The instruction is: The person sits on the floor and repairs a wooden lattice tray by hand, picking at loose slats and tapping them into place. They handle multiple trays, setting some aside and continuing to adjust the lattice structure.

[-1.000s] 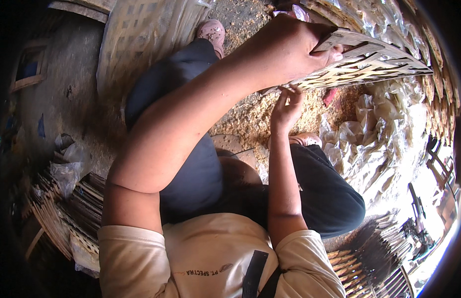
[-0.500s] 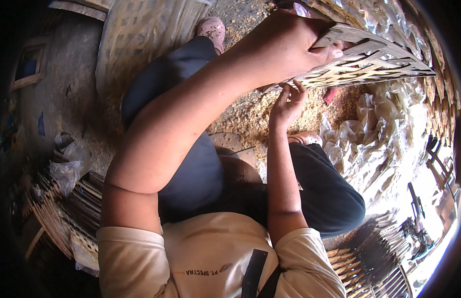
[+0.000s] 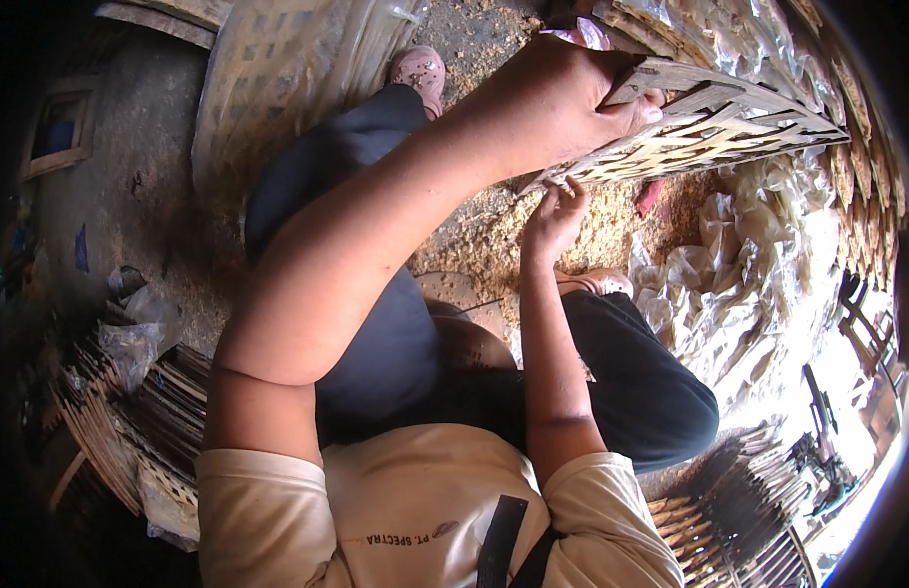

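A woven lattice panel of thin wooden or bamboo strips is held up at the upper right, tilted and seen nearly edge-on. My left hand is closed round its near left end, with the thumb on the lattice side and the other fingers mostly hidden. Just under the panel's lower left edge is my right hand. Its fingers are curled together at the tips, close to that edge; anything pinched between them is too small to name.
Crumbly, pale yellow bits cover the ground between my feet. Crumpled clear plastic lies at the right. A plastic-covered lattice sheet stands at the upper left. Stacked lattice panels lie at the lower left, and more stand along the right rim.
My right hand has drawn slightly down and left from the panel's lower edge, its fingers more curled. The panel and my left hand have shifted slightly left.
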A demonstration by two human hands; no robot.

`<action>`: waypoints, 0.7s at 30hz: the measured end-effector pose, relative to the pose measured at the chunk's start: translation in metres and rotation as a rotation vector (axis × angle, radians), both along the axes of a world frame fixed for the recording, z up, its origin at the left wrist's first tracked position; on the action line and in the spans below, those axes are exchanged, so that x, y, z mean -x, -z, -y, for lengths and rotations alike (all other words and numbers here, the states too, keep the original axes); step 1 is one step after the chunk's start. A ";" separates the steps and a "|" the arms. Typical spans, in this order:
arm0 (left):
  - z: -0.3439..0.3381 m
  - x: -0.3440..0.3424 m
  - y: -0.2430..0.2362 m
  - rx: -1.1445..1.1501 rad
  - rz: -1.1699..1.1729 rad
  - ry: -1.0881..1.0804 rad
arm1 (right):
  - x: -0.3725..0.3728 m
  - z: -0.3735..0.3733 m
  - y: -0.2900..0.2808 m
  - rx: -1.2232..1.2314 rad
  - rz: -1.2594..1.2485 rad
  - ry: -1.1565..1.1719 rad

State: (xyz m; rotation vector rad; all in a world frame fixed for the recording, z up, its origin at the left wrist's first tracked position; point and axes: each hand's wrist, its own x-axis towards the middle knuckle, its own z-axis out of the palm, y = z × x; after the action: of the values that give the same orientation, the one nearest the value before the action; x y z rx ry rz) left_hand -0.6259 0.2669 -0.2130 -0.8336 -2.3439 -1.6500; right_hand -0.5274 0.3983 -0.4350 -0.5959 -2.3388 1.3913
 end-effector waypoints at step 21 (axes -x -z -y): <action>0.006 -0.002 0.003 0.053 -0.065 -0.052 | -0.003 0.025 -0.068 0.719 0.074 -0.006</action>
State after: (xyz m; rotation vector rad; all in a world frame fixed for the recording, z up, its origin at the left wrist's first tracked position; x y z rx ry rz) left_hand -0.6236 0.2606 -0.2160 -0.8162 -2.3539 -1.5240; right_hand -0.5248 0.3736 -0.3666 -0.8310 -1.8367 2.2495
